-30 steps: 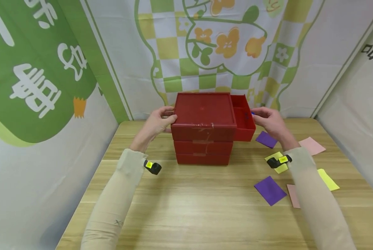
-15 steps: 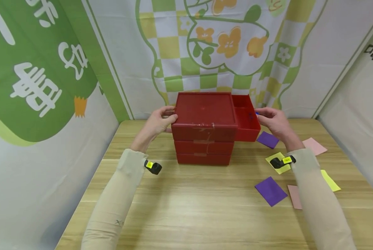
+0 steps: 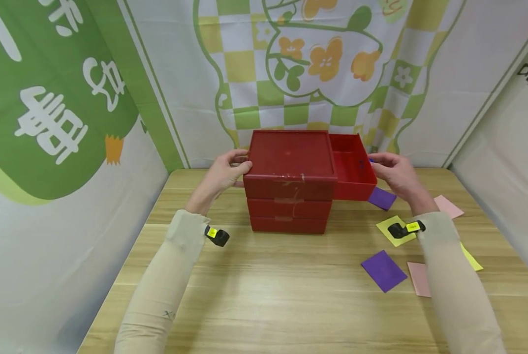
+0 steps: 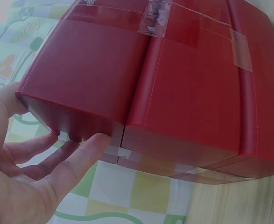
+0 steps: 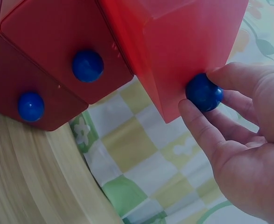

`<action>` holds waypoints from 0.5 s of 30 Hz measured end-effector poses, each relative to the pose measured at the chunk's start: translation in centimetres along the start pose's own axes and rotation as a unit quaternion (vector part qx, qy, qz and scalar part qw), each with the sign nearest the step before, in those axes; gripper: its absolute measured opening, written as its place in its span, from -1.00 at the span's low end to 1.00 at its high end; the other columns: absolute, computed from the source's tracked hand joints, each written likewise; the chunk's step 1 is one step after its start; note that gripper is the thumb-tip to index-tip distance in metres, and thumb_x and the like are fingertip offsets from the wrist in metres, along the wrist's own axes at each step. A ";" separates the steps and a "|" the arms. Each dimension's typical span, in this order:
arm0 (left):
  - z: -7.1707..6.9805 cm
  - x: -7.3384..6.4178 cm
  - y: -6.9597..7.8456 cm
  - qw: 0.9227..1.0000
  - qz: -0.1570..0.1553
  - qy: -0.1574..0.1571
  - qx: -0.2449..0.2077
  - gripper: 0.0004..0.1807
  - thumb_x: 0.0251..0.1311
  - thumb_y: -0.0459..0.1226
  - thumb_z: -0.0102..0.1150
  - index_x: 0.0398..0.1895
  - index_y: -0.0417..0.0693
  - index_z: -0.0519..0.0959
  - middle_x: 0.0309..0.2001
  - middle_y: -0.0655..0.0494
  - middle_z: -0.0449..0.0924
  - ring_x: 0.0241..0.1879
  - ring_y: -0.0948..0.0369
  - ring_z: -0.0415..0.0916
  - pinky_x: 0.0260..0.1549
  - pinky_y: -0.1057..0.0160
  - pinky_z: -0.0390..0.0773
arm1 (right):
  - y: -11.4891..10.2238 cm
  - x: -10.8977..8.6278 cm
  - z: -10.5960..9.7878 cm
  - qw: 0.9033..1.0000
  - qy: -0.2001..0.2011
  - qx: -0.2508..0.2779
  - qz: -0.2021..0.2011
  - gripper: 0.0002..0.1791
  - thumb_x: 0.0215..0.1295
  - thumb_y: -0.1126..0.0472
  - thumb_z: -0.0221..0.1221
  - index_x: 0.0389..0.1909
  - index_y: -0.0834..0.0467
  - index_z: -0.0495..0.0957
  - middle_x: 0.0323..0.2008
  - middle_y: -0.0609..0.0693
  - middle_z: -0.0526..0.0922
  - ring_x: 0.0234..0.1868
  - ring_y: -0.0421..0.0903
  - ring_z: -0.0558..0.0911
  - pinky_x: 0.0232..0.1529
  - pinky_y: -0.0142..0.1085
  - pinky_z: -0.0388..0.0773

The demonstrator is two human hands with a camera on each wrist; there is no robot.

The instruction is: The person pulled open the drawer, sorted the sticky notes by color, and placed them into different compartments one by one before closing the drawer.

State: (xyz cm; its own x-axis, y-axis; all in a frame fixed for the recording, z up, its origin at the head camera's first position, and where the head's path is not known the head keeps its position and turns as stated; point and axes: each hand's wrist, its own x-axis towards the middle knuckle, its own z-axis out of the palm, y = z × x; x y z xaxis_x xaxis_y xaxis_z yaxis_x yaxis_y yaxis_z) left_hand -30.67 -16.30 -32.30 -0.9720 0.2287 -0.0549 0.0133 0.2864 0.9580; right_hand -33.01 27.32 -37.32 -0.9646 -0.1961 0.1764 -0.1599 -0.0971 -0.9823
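Observation:
A dark red drawer cabinet (image 3: pixel 292 155) with stacked drawers stands on the table. Its top drawer (image 3: pixel 351 167) is pulled out to the right, and its visible inside is bare. My left hand (image 3: pixel 223 172) holds the cabinet's left end, thumb at the top edge and fingertips against the side (image 4: pixel 71 114). At the drawer's right end, my right hand (image 3: pixel 395 173) pinches a round blue knob (image 5: pixel 204 92) between thumb and fingers. Two more blue knobs, a middle one (image 5: pixel 87 65) and a bottom one (image 5: pixel 31 106), show on the shut drawers in the right wrist view.
Paper squares lie right of the cabinet: purple (image 3: pixel 384 271), another purple (image 3: pixel 382 198) partly under the open drawer's overhang, yellow (image 3: pixel 395 230) and pink (image 3: pixel 449 206). The right forearm covers parts of others. A patterned cloth (image 3: pixel 286 115) hangs behind the cabinet.
My right hand has moved to the right with the knob, and the top drawer has slid farther out. The left hand and cabinet body stay nearly in place.

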 end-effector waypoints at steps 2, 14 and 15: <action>0.0 0.0 0.0 1.000 0.000 0.000 0.000 -0.40 0.40 -0.21 0.08 0.46 -0.06 0.23 0.35 -0.11 0.34 0.19 0.00 0.44 -0.19 0.15 0.74 | -0.1 -0.1 -0.2 1.000 -0.001 -0.002 0.001 -0.72 0.33 0.41 0.18 -0.19 -0.03 0.73 -0.27 -0.20 0.74 -0.25 -0.27 0.71 -0.19 -0.49 0.68; 0.0 0.1 0.0 1.000 0.005 -0.004 -0.007 -0.41 0.40 -0.23 0.07 0.45 -0.09 0.24 0.33 -0.13 0.34 0.16 0.00 0.44 -0.06 -0.05 0.69 | -0.3 -0.8 -1.4 0.999 0.032 -0.012 0.019 -0.75 0.31 0.37 0.21 -0.24 -0.07 0.73 -0.30 -0.21 0.73 -0.28 -0.28 0.70 -0.25 -0.51 0.67; -0.1 0.1 -0.1 1.000 0.006 -0.004 -0.009 -0.42 0.40 -0.23 0.08 0.45 -0.10 0.24 0.33 -0.13 0.35 0.16 0.00 0.45 -0.06 -0.06 0.69 | -0.3 -0.8 -1.5 0.999 0.033 -0.012 0.020 -0.75 0.31 0.37 0.22 -0.24 -0.07 0.73 -0.30 -0.21 0.73 -0.28 -0.28 0.70 -0.26 -0.51 0.67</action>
State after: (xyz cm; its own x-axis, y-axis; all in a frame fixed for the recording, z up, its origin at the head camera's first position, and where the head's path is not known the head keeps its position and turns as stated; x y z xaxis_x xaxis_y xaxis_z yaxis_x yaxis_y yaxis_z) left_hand -30.76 -16.35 -32.36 -0.9699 0.2392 -0.0446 0.0216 0.2674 0.9633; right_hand -32.49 28.93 -37.27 -0.9820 -0.1341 0.1329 -0.1248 -0.0672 -0.9899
